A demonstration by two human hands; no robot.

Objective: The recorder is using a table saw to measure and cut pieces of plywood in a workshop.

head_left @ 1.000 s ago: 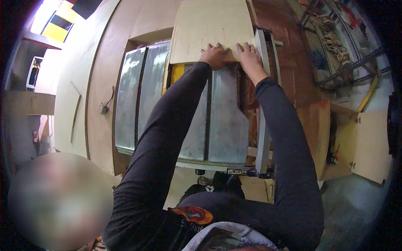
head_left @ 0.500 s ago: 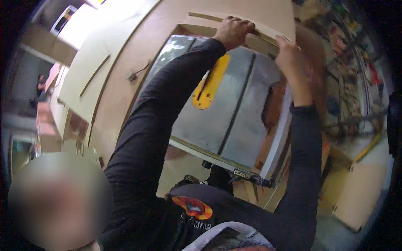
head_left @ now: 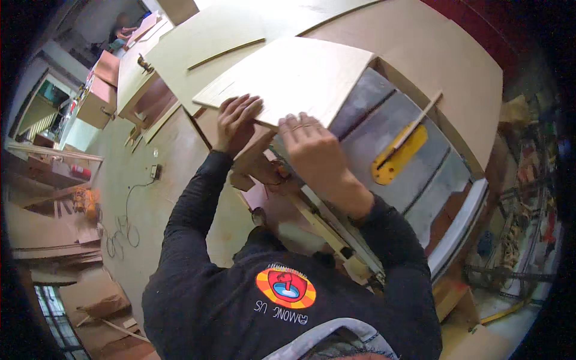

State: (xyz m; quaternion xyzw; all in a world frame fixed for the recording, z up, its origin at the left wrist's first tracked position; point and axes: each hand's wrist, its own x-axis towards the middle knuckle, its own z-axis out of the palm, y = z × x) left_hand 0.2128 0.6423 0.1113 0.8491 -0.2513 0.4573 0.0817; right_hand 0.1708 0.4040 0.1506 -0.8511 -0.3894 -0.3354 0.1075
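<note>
Beside the yellow blade guard of the grey saw table, left hand and right hand press flat, fingers spread, gripping nothing, steadying the pale rectangular plywood panel.

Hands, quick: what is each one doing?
Left hand: open, flat on the plywood board.
Right hand: open, fingers pressing the same board's near edge.

A woodworking shop: table saw (yellow insert), stacked boards
</note>
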